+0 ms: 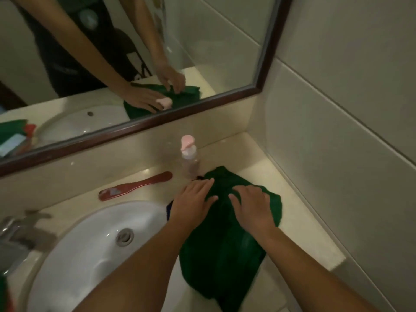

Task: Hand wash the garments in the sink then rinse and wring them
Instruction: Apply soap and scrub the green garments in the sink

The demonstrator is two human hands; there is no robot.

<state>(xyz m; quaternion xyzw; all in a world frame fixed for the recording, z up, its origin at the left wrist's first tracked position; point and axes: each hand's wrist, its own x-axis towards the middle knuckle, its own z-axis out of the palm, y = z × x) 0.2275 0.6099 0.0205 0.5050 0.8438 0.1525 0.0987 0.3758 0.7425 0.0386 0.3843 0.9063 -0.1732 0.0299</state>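
— What are our hands doing?

— Our left hand (193, 201) lies flat on the green garment (225, 244) with its fingers spread and straight, gripping nothing. Our right hand (249, 206) is just beside it at 3 o'clock, fingers bent down onto the cloth. We cannot tell whether it pinches a fold.

— And where is the garment?

— It is on the countertop (297, 199), not in the sink, and runs from our hands toward 6 o'clock. Our forearms cover part of it.

— What is around us?

— At 12 o'clock from the left hand, a clear pump bottle (189, 158) with a pink top stands just beside the cloth's far edge. At 10 o'clock lies a red flat-handled tool (135, 185). At 8 o'clock is the white sink (85, 255) with its drain (124, 237), and at 9 o'clock a blurred tap (20, 230). The framed mirror (157, 119) hangs above.

— How many of each?

— Two hands, and one of each of the others.
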